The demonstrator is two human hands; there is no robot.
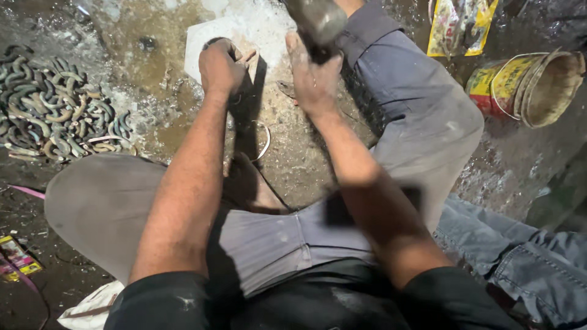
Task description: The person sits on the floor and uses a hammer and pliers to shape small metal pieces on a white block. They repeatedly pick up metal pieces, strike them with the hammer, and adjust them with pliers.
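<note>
A person sits cross-legged on a dirty workshop floor point(293, 153), seen from above. The left hand point(220, 66) is closed in a fist, pinching a small pale rod-like piece point(247, 57) against a white slab point(202, 36) at the top middle of the floor. The right hand point(312, 76) is wrapped tight around the dark handle of a hammer point(318, 21), whose blurred grey head is raised just above the slab. A thin bent wire loop point(266, 142) lies on the floor nearer the knees. At the left edge sits a heap of curved metal links point(55, 110), which look finished; how many remain to be made cannot be told. At the top right lies a yellow and red printed packet point(458, 24); beside it, a tipped yellow and red tin point(526, 85). A small yellow wrapper point(18, 256) lies bottom left.
</note>
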